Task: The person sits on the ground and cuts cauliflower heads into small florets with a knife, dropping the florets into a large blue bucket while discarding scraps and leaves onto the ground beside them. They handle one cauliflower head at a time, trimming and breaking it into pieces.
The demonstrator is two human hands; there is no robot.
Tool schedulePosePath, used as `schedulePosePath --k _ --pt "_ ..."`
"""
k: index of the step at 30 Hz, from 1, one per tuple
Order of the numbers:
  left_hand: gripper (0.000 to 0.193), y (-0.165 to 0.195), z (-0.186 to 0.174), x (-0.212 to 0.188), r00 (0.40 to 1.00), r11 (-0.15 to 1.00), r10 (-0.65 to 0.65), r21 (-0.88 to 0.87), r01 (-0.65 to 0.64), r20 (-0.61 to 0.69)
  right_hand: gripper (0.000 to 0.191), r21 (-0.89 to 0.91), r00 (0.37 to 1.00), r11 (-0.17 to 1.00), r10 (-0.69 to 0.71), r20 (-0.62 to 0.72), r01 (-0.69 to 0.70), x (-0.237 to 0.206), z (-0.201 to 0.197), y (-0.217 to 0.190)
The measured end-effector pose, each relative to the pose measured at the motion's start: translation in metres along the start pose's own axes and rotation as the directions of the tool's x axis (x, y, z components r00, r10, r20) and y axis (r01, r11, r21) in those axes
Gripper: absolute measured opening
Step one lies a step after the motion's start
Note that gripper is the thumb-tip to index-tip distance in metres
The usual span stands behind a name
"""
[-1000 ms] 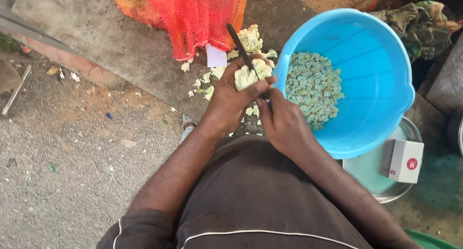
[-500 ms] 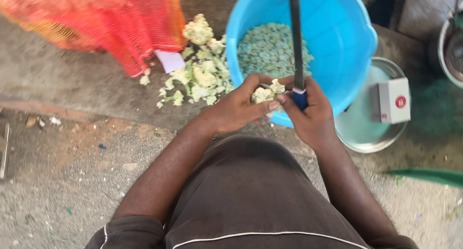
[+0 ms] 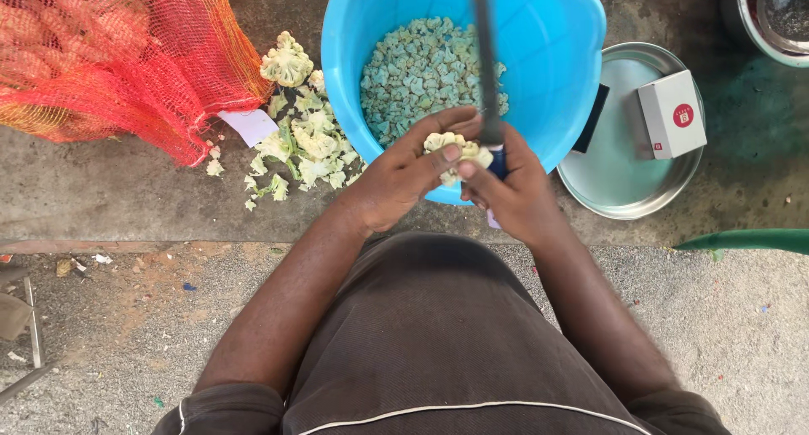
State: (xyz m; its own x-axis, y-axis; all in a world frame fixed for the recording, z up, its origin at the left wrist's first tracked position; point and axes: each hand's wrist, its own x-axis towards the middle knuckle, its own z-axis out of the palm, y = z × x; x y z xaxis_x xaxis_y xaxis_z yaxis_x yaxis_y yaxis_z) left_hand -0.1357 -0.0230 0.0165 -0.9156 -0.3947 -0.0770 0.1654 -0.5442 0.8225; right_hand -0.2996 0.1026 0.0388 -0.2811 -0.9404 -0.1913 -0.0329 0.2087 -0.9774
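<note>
My left hand [image 3: 403,175] grips a pale cauliflower piece [image 3: 444,143] over the near rim of a blue plastic tub [image 3: 556,72]. In my right hand [image 3: 516,192] is a knife [image 3: 485,60] with a blue handle, its dark blade pointing away over the tub and blurred. The blade's base meets the cauliflower piece between both thumbs. Several small cut florets [image 3: 417,72] fill the bottom of the tub.
Left of the tub lie cauliflower scraps and a whole floret [image 3: 299,131] on the concrete, beside a red net sack [image 3: 118,56] of produce. A steel plate [image 3: 624,161] with a small white box [image 3: 672,113] sits at the right. A metal bowl [image 3: 771,18] shows top right.
The view has shifted so the tub sits more central. The knife has swung from slanting left to pointing straight away, and both hands have come together over the tub's near rim.
</note>
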Motion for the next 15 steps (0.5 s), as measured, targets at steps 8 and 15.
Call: schedulePosePath --k 8,15 --pt "0.056 -0.003 -0.023 -0.003 0.997 0.975 0.08 -0.209 -0.079 -0.002 0.032 0.611 0.994 0.785 0.097 0.047 -0.106 0.013 -0.028 0.005" --pt "0.044 -0.002 -0.009 0.012 0.959 0.993 -0.08 0.058 0.1 -0.272 0.031 0.462 1.0 0.887 0.028 0.009 -0.029 0.038 -0.025 -0.005"
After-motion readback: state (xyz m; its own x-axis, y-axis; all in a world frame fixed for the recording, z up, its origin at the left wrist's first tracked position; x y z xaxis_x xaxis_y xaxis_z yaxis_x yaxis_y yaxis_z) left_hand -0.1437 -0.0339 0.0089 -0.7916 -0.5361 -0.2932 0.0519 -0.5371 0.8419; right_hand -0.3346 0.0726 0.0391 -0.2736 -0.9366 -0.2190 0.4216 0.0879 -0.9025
